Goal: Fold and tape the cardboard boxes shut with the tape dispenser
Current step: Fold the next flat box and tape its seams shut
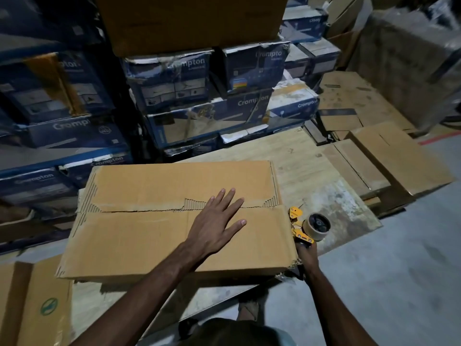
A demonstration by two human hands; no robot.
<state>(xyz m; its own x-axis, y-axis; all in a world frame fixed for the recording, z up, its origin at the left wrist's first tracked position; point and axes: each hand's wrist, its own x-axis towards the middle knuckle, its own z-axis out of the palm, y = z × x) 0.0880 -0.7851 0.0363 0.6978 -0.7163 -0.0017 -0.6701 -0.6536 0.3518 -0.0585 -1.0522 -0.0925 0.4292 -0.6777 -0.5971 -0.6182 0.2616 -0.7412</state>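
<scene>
A large brown cardboard box (139, 236) lies on a wooden board, its two top flaps folded down and meeting along a ragged seam with torn edges. My left hand (219, 221) presses flat on the flaps at the seam's right part, fingers straight and spread. At the box's right end my right hand (308, 255) grips the handle of a yellow tape dispenser (308, 227) with a roll of brown tape. The dispenser's head sits against the box's right top edge by the seam.
The wooden board (324, 191) lies on a grey concrete floor (399, 283). Flattened cardboard boxes (389, 158) lie at the right. Stacked blue printed boxes (199, 96) stand behind. Another brown box (32, 303) sits at the lower left.
</scene>
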